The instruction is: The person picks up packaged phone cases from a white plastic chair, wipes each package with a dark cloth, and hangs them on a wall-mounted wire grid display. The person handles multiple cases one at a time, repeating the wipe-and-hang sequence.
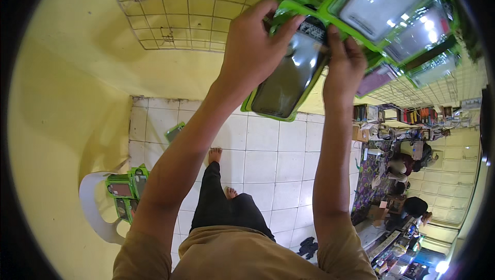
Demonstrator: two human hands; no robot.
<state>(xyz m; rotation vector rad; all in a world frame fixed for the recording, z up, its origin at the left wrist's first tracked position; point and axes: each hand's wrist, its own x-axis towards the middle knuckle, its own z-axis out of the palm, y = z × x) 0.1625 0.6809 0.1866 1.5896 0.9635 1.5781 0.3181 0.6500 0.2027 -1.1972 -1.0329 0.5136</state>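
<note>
Both hands hold a green-edged phone-case packet (pixel 289 71) against the wire rack (pixel 180 12): left hand (pixel 255 43) at 10 o'clock, right hand (pixel 343 63) at 3. A loosened grip could drop it onto the floor tiles (pixel 263 151).

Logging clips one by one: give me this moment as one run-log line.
left hand: grips top of green-edged clear package | right hand: holds its right edge | package: raised at wire grid rack | nearby: more hanging packages

package top (pixel 304 25): hidden under the left hand (pixel 258 48) and right hand (pixel 343 66)
hanging packages (pixel 392 2) (right of both hands): cut off by the edge
floor clutter (pixel 397 177): too small to tell
</note>
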